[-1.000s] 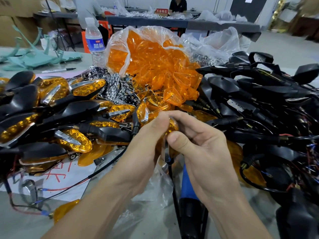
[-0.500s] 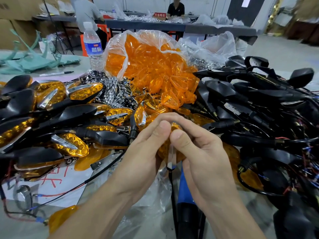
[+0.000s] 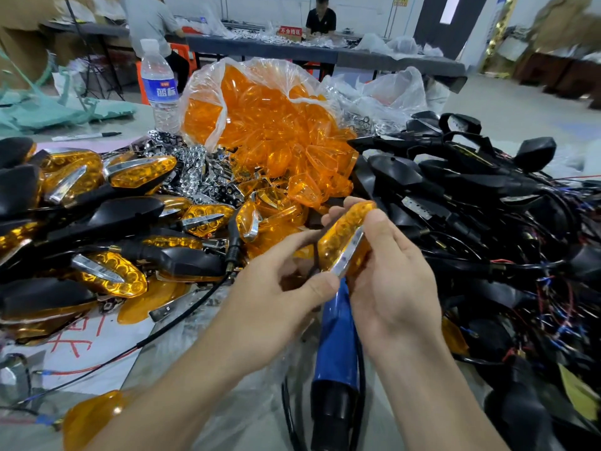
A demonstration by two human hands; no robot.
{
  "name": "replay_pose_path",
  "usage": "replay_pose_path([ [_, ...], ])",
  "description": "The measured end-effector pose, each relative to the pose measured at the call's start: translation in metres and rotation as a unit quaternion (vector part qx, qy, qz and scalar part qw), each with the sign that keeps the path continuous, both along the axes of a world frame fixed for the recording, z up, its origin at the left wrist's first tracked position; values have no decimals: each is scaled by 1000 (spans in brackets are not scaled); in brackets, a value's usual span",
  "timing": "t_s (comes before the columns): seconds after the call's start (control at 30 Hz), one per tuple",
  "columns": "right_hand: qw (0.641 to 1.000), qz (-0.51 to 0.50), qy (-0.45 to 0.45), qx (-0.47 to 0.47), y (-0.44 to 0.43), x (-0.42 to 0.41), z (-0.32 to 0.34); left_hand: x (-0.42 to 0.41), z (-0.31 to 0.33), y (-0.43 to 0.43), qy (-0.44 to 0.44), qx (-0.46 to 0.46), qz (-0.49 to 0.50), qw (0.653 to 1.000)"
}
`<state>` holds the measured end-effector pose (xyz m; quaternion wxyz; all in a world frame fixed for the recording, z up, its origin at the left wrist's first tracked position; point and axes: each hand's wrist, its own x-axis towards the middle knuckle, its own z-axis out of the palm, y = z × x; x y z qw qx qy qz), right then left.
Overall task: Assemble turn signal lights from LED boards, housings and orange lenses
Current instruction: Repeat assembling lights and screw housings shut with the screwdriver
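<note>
Gripping the orange lens point(image 3: 341, 236) with its chrome strip, the right hand point(image 3: 396, 288) curls its thumb over the front and its fingers behind, and the lens's long axis runs from 1 o'clock down to 7. The left hand point(image 3: 270, 288) sits at 8 o'clock of the lens with thumb and forefinger at its near edge; whether they pinch it I cannot tell. Black housings point(image 3: 455, 177) heap at 3 o'clock beside the right hand, the lens bag point(image 3: 260, 118) at 12 and finished lights point(image 3: 136, 174) at 9.
</note>
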<state>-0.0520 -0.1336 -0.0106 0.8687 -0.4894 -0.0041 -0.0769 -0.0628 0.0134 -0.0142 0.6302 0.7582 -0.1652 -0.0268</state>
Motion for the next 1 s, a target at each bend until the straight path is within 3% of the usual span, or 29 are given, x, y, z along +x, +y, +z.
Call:
replay_pose_path([
  [0.2, 998, 59, -15, 14, -11, -4, 2, -3, -6, -4, -159, 86, 89, 980],
  [0.4, 998, 54, 6, -31, -11, -5, -1, -9, -6, -6, -159, 90, 92, 979],
  [0.5, 988, 75, -8, -136, -14, -6, 0, -6, -4, -3, -107, 56, 39, 992],
  [0.57, 979, 53, -2, -199, -12, -7, 0, -6, -1, -2, 1, -24, -6, 1000],
  [0.63, 978, 0, 15, -209, -12, -6, 1, -4, 2, -1, 136, -111, -57, 983],
  [0.7, 982, -34, 70, -171, -14, -4, 2, 0, 2, 1, 205, -167, -109, 958],
  [0.8, 975, -47, 162, -147, -17, 0, 0, 5, 2, 5, 223, -184, -149, 945],
  [1.0, 978, -48, 191, -70, -14, 2, -1, 3, 6, 8, 207, -196, -127, 950],
])
